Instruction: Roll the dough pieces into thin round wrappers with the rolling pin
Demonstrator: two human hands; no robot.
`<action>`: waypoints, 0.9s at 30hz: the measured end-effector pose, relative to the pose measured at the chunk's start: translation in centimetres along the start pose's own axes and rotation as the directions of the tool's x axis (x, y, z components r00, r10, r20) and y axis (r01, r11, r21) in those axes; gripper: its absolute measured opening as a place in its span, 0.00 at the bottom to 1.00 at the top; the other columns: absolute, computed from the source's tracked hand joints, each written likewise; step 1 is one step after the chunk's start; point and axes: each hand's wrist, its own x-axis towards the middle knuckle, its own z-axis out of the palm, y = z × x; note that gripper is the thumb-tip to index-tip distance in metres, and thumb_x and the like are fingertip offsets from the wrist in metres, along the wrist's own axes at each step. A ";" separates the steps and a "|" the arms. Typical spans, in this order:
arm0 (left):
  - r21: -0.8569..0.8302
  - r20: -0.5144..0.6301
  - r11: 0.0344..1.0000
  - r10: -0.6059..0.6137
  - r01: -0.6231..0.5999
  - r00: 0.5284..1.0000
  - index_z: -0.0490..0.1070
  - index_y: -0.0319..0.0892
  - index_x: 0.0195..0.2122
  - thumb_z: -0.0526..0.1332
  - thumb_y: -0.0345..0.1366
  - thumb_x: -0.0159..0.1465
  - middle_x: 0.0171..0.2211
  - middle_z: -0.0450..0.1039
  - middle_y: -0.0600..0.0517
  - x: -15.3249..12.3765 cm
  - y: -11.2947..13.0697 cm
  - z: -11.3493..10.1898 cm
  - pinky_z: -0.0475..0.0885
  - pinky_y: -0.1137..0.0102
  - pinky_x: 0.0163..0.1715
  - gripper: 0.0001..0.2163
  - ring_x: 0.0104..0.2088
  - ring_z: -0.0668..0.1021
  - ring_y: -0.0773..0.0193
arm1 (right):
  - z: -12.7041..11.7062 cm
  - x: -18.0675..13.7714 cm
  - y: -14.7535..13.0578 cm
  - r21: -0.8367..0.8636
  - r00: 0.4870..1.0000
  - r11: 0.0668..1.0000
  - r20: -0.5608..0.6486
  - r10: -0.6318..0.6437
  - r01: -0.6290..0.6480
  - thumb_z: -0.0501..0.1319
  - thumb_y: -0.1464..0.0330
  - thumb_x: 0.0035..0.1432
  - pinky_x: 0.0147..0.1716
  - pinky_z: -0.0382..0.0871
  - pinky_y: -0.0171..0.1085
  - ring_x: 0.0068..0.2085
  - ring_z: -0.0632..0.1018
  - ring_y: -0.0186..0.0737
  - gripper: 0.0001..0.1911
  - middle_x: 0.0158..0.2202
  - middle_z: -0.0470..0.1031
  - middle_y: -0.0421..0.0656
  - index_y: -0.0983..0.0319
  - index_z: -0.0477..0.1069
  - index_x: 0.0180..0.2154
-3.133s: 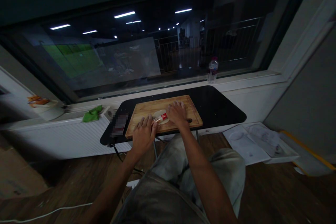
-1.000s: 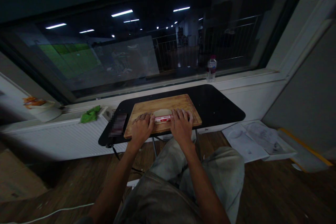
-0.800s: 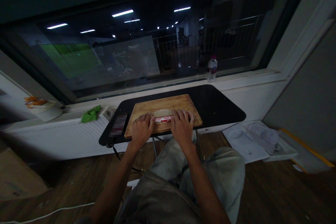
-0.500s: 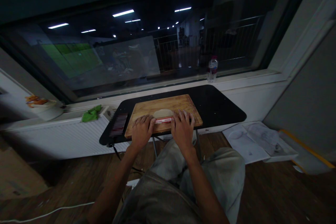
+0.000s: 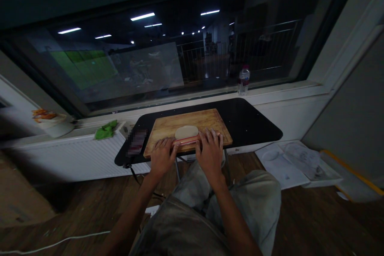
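A flat, pale oval of dough [image 5: 186, 131] lies on a wooden cutting board [image 5: 168, 123]. Along its near edge runs a slim red-and-white rod [image 5: 186, 141], crosswise to me. My left hand [image 5: 162, 153] is curled over the rod's left end, and my right hand [image 5: 210, 147] covers its right end with the fingers bent forward. Both palms face down, and pale dust marks the fingertips. The rod's two ends are hidden beneath my hands.
The board sits on a small black folding table [image 5: 249, 122], with a blurred-out dark flat object [image 5: 138, 142] at its left. Behind are a windowsill with a bottle [image 5: 244, 80], a radiator [image 5: 87, 160], a green cloth [image 5: 106, 129] and a white pot [image 5: 57, 125].
My hands have drawn the rod slightly nearer to me, and more of the dough shows behind it. The rod has turned, so its printed white label no longer shows.
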 end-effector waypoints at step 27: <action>0.226 0.203 0.971 -0.128 0.081 0.971 0.81 0.41 0.57 0.44 0.46 0.84 0.55 0.85 0.38 7.7 0.8 -1.1 0.76 0.57 0.54 0.26 0.55 0.85 0.43 | 2.0 9.1 0.2 -0.056 0.947 0.998 0.322 0.000 0.019 0.48 0.61 0.83 0.79 0.36 0.67 0.79 0.63 0.57 0.27 0.74 0.73 0.51 0.59 0.82 0.64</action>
